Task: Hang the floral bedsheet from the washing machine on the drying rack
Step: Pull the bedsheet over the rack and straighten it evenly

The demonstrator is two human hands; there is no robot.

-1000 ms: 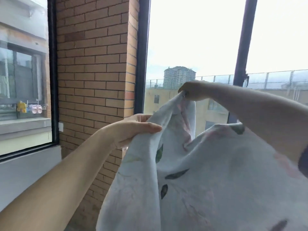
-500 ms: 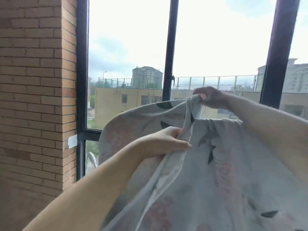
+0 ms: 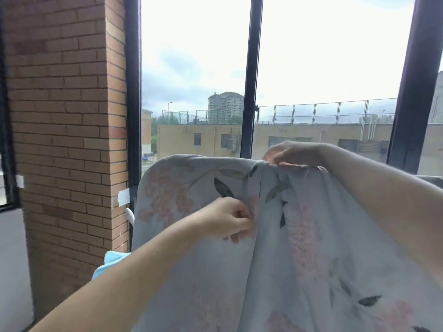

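both hands grip the pale floral cotton bedsheet [image 3: 299,248]: left hand [image 3: 230,218] pinches a fold mid-cloth, right hand [image 3: 291,153] clutches its top edge, raised before the black-framed window [image 3: 249,80], beside the red brick pillar [image 3: 67,116] at left.

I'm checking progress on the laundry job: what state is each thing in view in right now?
floral bedsheet: held up, spread before the window; no rack visible under it.
left hand: pinches a fold partway down the sheet.
right hand: grips the sheet's top edge.
window: open or shut cannot be told.
light blue item: mostly hidden behind the left forearm.
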